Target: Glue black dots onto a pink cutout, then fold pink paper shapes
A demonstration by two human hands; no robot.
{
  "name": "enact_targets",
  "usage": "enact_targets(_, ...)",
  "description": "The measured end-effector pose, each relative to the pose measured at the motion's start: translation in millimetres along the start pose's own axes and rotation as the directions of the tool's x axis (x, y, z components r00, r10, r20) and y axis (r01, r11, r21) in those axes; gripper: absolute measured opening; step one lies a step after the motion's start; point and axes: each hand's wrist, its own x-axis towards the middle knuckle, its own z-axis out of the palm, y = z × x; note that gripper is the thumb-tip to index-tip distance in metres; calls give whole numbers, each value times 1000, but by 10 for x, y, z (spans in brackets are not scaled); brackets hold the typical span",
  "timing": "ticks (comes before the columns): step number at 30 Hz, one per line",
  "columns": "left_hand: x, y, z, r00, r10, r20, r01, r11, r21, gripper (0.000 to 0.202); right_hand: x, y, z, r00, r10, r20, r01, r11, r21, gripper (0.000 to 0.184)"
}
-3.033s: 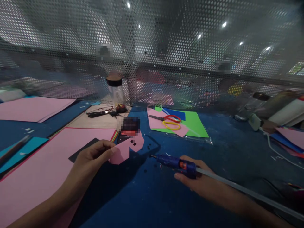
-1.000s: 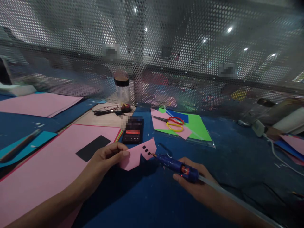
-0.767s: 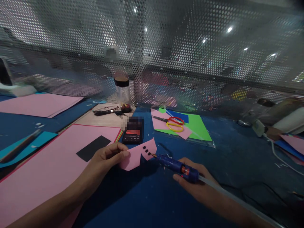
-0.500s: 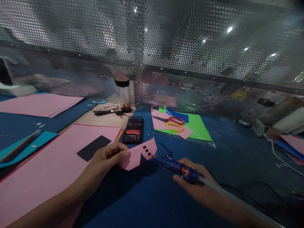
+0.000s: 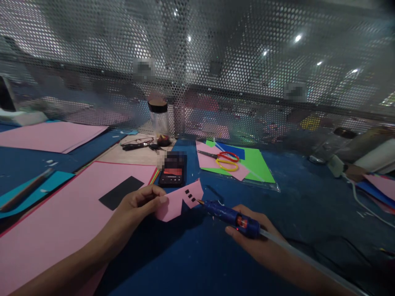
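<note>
My left hand (image 5: 140, 203) pinches a pink paper cut-out (image 5: 180, 200) with three small black squares stuck near its right edge, held just above the blue table. My right hand (image 5: 257, 238) grips a blue hot glue gun (image 5: 230, 216) with a clear glue stick trailing back to the right. The gun's nozzle tip (image 5: 199, 201) sits right at the cut-out's right edge, beside the black squares.
A large pink sheet (image 5: 52, 218) with a black rectangle (image 5: 121, 192) lies at the left. A phone (image 5: 173, 173), a jar (image 5: 159, 119), scissors (image 5: 222, 158) on green paper (image 5: 256, 166), and a perforated metal screen (image 5: 197, 65) stand behind.
Since three seconds ago the glue gun's tip has moved left to the cut-out's edge, and the cut-out has shifted slightly right. Over the last second hardly anything moves.
</note>
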Motion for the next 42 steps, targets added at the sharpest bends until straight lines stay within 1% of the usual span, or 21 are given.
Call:
enact_targets(5, 0, -22, 1, 1000, -2, -25, 2, 1000, 1, 25, -47, 17, 60, 992, -11, -126, 8, 1000, -26, 13)
enact_targets(6, -1, -27, 2, 1000, -2, -28, 2, 1000, 2, 25, -48, 13, 60, 992, -15, -123, 11, 999, -32, 13)
enact_targets(10, -5, -39, 2, 1000, 4, -8, -4, 1000, 5, 24, -23, -16, 26, 999, -32, -39, 30, 999, -43, 12)
enact_targets(14, -4, -39, 4, 1000, 5, -3, -5, 1000, 1, 25, -7, -41, -3, 1000, 0, -18, -1, 999, -53, 13)
enact_targets(16, -4, -35, 3, 1000, 9, 1, -9, 1000, 0, 25, -14, -30, 3, 999, 8, -31, -10, 998, -55, 15)
enact_targets(18, -7, -28, 1, 1000, 14, 4, -14, 1000, -11, 24, -23, -1, 23, 998, 31, -61, -34, 998, -47, 19)
enact_targets(19, -9, -23, 1, 1000, 15, 6, -15, 1000, -14, 24, -24, 17, 35, 993, 60, -97, -64, 997, -33, 21)
enact_targets(22, -19, -7, 11, 1000, 13, 5, -13, 1000, -14, 25, -3, 47, 55, 956, 184, -227, -182, 983, 30, 35)
enact_targets(23, -24, -1, 20, 1000, 9, 11, -9, 1000, -15, 25, 12, 44, 51, 946, 213, -246, -208, 977, 45, 40)
enact_targets(25, -43, 13, 47, 999, -2, 34, 2, 1000, -19, 25, 47, 13, 27, 946, 229, -229, -218, 973, 72, 42)
enact_targets(30, -141, 59, 161, 991, 12, 130, -12, 1000, 2, 24, 80, -97, -31, 969, 194, -151, -160, 964, 214, 39)
enact_targets(34, -228, 100, 271, 978, 36, 204, -42, 999, 25, 24, 43, -109, -14, 986, 141, -89, -116, 964, 238, 33)
enact_targets(36, -248, 115, 314, 975, 43, 217, -50, 998, 24, 25, 30, -117, -4, 989, 124, -82, -103, 969, 224, 31)
enact_targets(42, -214, 165, 374, 980, 52, 191, -67, 995, 75, 26, 45, -169, -32, 990, 125, -68, -110, 974, 199, 27)
